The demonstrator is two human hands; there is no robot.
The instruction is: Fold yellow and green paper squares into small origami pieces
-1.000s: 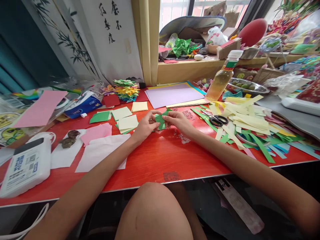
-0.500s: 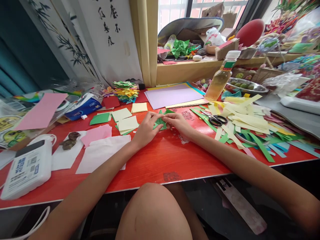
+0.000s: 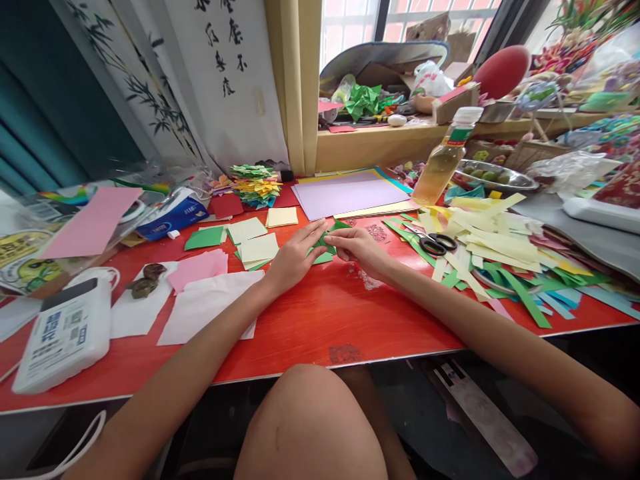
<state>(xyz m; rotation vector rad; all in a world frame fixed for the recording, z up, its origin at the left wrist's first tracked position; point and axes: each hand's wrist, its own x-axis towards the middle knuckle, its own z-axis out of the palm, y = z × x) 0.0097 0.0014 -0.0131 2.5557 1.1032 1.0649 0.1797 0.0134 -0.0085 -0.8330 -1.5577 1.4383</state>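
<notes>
Between my two hands is a folded piece of green paper [image 3: 324, 256], low over the red table [image 3: 300, 313] and partly covered by my fingers. My left hand [image 3: 297, 257] lies over its left side, fingers together and pressing on it. My right hand [image 3: 363, 250] pinches its right edge between thumb and fingertips. Beside my left hand are small stacks of pale yellow and green paper squares [image 3: 259, 247]. Black-handled scissors [image 3: 436, 244] lie to the right of my right hand, next to cut paper strips [image 3: 495, 230].
Lilac and coloured sheets [image 3: 355, 192] lie behind my hands. A bottle [image 3: 443, 163] of yellowish liquid stands at the back right. A pile of folded paper pieces [image 3: 255, 185] sits at the back left. White tissue [image 3: 207, 310] and a white device [image 3: 65, 333] are on the left.
My left fingers have flattened and straightened over the green paper, hiding more of it. My right hand still pinches its edge. The whole view has shifted slightly.
</notes>
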